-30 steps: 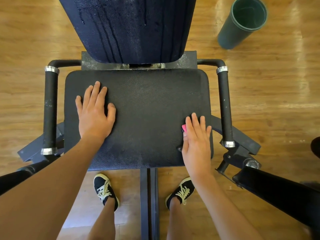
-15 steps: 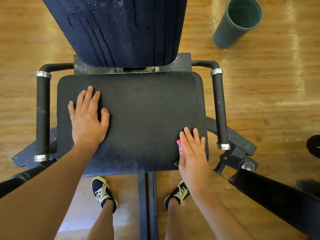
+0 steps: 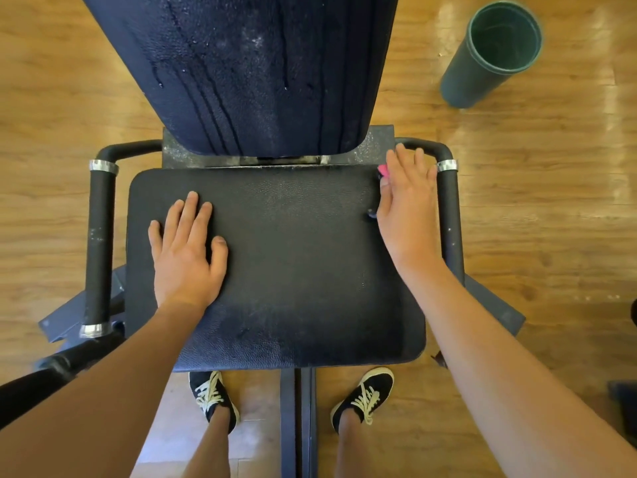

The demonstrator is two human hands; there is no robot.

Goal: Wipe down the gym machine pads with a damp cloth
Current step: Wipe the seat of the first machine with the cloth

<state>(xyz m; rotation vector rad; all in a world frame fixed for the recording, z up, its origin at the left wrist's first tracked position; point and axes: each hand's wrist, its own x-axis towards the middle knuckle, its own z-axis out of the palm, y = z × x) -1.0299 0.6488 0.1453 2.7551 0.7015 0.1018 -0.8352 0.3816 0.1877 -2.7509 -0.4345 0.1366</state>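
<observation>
Your left grip (image 3: pixel 188 250) lies flat and loose on the seat pad (image 3: pixel 293 270); lean on it to stay steady. Your right grip (image 3: pixel 408 208), fingers straight, presses the pink cloth (image 3: pixel 382 171) at the pad's far right corner. Push firmly and wipe in straight rows.

Bare forearms (image 3: pixel 482 339), black sneakers (image 3: pixel 378 380), cream laces (image 3: pixel 367 399)

Gym, padded machine seat (image 3: pixel 293 257), wooden floor (image 3: pixel 551 219)
</observation>
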